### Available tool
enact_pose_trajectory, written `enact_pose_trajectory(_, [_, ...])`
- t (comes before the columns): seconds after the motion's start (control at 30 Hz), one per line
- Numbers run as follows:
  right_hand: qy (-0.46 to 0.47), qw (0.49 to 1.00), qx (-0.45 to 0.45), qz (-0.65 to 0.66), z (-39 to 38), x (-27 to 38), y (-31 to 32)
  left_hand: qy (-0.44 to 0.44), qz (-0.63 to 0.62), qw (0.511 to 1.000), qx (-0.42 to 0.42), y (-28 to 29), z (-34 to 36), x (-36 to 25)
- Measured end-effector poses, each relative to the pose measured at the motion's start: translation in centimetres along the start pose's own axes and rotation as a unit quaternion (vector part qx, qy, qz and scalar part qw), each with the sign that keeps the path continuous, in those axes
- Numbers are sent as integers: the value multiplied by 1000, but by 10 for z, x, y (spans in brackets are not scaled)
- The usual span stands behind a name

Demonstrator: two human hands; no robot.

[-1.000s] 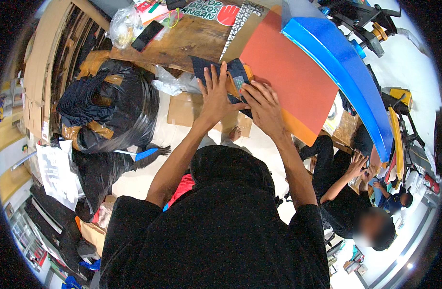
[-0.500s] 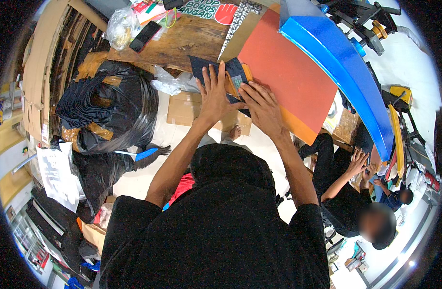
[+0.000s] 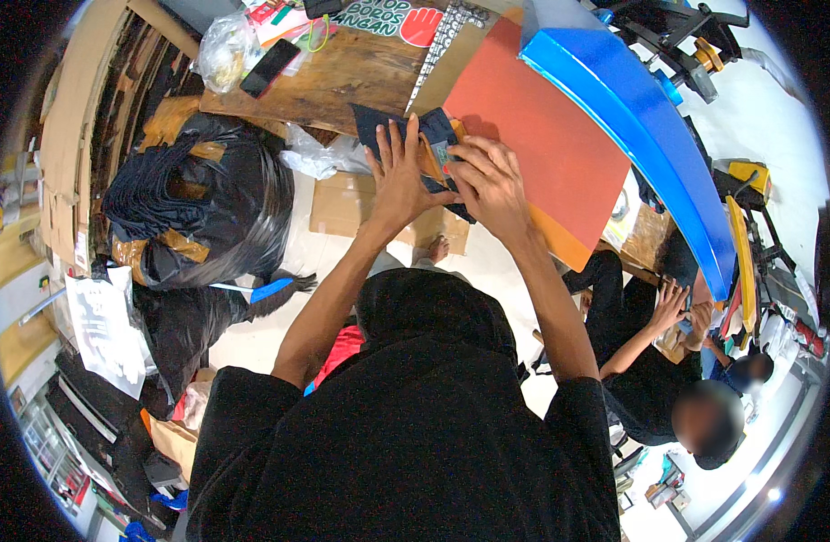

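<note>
A piece of dark navy cloth [image 3: 370,124] lies over the narrow end of an orange platform at the table's near edge. My left hand [image 3: 398,181] rests flat on the cloth with its fingers spread. A small grey-green patch [image 3: 439,152] shows on the cloth between my hands, with a bit of red at its edge. My right hand [image 3: 492,185] is bent over the patch's right side, its fingers curled and thumb close to the fingertips. Whatever is pinched there is too small to make out. My palms hide part of the cloth.
A red-orange board [image 3: 541,126] extends to the right beneath a large blue curved panel [image 3: 632,117]. A phone [image 3: 270,69] and a plastic bag [image 3: 226,54] lie on the wooden table [image 3: 342,77]. Black bundles [image 3: 243,199] stand left. A co-worker's hands [image 3: 675,303] show at right.
My right hand's fingers, flat and stretched over the patch before, have curled in and drawn up. A red spot now shows by the patch. My left hand stays spread on the cloth.
</note>
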State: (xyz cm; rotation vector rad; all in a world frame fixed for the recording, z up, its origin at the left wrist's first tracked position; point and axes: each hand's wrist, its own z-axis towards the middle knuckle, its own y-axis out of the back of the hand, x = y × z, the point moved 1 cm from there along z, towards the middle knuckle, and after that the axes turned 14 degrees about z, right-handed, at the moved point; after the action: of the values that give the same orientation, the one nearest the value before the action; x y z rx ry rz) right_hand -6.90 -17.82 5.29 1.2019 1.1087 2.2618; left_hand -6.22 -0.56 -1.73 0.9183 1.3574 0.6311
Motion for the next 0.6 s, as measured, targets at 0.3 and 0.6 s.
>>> enact_pose_trajectory(0.3, [-6, 1000, -8, -7, 0, 4, 6, 3, -5, 1000, 0, 3, -1, -3])
enact_pose_trajectory(0.6, [16, 994, 77, -79, -21, -3, 1, -3, 20, 1000, -21, -2, -1, 0])
